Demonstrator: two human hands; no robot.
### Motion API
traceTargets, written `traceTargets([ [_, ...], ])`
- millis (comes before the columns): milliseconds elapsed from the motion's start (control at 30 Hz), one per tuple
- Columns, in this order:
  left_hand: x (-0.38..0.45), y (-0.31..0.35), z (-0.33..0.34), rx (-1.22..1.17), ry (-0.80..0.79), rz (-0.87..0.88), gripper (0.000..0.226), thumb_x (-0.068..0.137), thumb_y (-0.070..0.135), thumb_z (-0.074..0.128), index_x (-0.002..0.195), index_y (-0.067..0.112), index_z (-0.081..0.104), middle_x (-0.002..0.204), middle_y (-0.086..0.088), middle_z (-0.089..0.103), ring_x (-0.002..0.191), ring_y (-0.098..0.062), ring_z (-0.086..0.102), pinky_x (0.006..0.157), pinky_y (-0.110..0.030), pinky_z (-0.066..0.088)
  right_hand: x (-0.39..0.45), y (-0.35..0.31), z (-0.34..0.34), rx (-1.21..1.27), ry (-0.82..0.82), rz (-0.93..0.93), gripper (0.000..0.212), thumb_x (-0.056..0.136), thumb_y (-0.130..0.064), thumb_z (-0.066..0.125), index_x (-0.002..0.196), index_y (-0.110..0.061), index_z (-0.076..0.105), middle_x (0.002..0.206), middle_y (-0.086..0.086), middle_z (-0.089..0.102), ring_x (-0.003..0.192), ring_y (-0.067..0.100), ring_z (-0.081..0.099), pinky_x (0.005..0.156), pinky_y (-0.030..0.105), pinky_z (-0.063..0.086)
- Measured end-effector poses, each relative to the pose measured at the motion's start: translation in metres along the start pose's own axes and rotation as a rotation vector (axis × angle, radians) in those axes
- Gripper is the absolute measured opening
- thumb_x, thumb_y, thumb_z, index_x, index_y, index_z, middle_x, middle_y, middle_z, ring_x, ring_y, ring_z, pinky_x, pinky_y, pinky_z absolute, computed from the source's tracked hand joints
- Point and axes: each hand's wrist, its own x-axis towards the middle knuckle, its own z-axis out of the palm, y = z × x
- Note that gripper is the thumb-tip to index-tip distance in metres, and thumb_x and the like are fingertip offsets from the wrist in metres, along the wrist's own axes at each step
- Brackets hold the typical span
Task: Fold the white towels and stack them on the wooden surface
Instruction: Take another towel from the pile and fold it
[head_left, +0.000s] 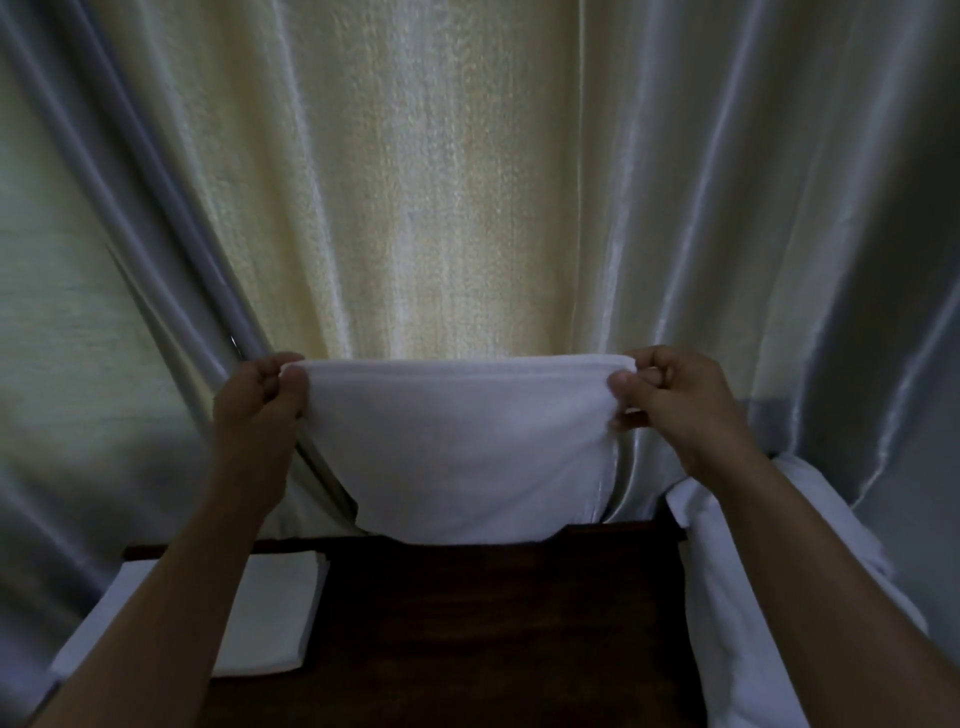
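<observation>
A white towel (462, 447) hangs in the air in front of me, doubled over, its lower edge just above the back of the dark wooden surface (493, 634). My left hand (260, 410) pinches its upper left corner. My right hand (675, 405) pinches its upper right corner. A folded white towel (275, 618) lies flat on the wood at the left, partly under my left forearm. A loose heap of white towels (737, 597) lies at the right, partly covered by my right forearm.
A pale, shiny curtain (467, 182) hangs close behind the wooden surface and fills the whole background. Its folds drape down on both sides of the wood.
</observation>
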Motion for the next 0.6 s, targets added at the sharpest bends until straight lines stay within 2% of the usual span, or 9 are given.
traceTargets([
  [33,0.003,0.004,0.006,0.028,0.016,0.030,0.010,0.097,0.015,0.058,0.101,0.021,0.065,0.084,0.006,0.063,0.072,0.003,0.057,0.071,-0.026,0.047,0.002,-0.001,0.002,-0.055,0.022,-0.028,0.003,0.090,-0.006,0.072,0.089,-0.009,0.072,0.077,0.015,0.071,0.071,0.023,0.070,0.058,0.030,0.061],
  [100,0.011,0.015,0.021,0.111,0.004,0.092,0.016,0.096,0.009,0.053,0.106,0.017,0.063,0.095,0.006,0.062,0.085,-0.001,0.058,0.077,-0.022,0.044,0.007,-0.004,0.009,-0.172,0.062,-0.108,0.007,0.086,-0.013,0.077,0.083,-0.016,0.072,0.074,0.010,0.071,0.067,0.012,0.065,0.059,0.027,0.054],
  [233,0.011,0.043,0.057,0.283,-0.221,0.293,0.024,0.094,0.002,0.044,0.100,0.018,0.061,0.094,0.014,0.062,0.086,0.011,0.056,0.077,-0.002,0.038,0.009,-0.014,0.035,-0.210,0.061,-0.179,0.011,0.078,-0.024,0.084,0.077,-0.016,0.076,0.071,0.004,0.071,0.066,0.008,0.062,0.069,0.029,0.052],
  [300,0.003,0.055,0.074,0.326,-0.364,0.426,0.019,0.096,0.006,0.049,0.100,0.016,0.064,0.087,0.020,0.061,0.081,0.013,0.057,0.072,-0.003,0.039,0.007,-0.020,0.052,-0.231,0.014,-0.185,0.010,0.075,-0.027,0.086,0.078,-0.021,0.079,0.064,-0.006,0.070,0.061,0.001,0.061,0.065,0.024,0.050],
  [367,-0.005,0.064,0.088,0.334,-0.494,0.499,0.015,0.097,0.026,0.058,0.108,0.020,0.066,0.089,0.023,0.064,0.084,0.010,0.061,0.072,-0.007,0.043,0.005,-0.027,0.065,-0.227,-0.052,-0.180,0.012,0.074,-0.027,0.088,0.083,-0.024,0.081,0.060,-0.015,0.068,0.061,-0.001,0.062,0.065,0.024,0.050],
  [433,-0.007,0.069,0.096,0.366,-0.674,0.500,0.037,0.092,0.045,0.064,0.123,0.024,0.063,0.108,0.020,0.069,0.098,0.005,0.063,0.084,-0.012,0.047,0.003,-0.034,0.073,-0.204,-0.117,-0.161,0.013,0.074,-0.027,0.089,0.083,-0.021,0.082,0.061,-0.012,0.070,0.063,0.006,0.067,0.067,0.032,0.056],
  [467,-0.007,0.070,0.099,0.385,-0.778,0.493,0.043,0.090,0.042,0.069,0.127,0.022,0.063,0.115,0.016,0.069,0.104,0.002,0.063,0.089,-0.015,0.047,0.001,-0.038,0.075,-0.181,-0.137,-0.150,0.013,0.074,-0.027,0.090,0.082,-0.020,0.082,0.065,-0.007,0.073,0.068,0.013,0.071,0.071,0.039,0.061],
  [533,-0.008,0.070,0.102,0.341,-0.938,0.472,0.030,0.088,0.023,0.076,0.115,0.014,0.068,0.106,0.008,0.071,0.099,-0.002,0.065,0.087,-0.019,0.048,0.000,-0.044,0.078,-0.136,-0.139,-0.129,0.016,0.070,-0.024,0.092,0.077,-0.017,0.079,0.070,-0.001,0.074,0.073,0.017,0.073,0.076,0.045,0.062],
  [600,-0.007,0.070,0.102,0.270,-0.961,0.432,0.008,0.086,0.012,0.076,0.088,0.015,0.068,0.082,0.004,0.068,0.078,-0.003,0.061,0.074,-0.019,0.046,-0.001,-0.047,0.080,-0.122,-0.123,-0.128,0.022,0.066,-0.024,0.094,0.074,-0.017,0.074,0.067,-0.002,0.071,0.069,0.012,0.070,0.073,0.040,0.062],
])
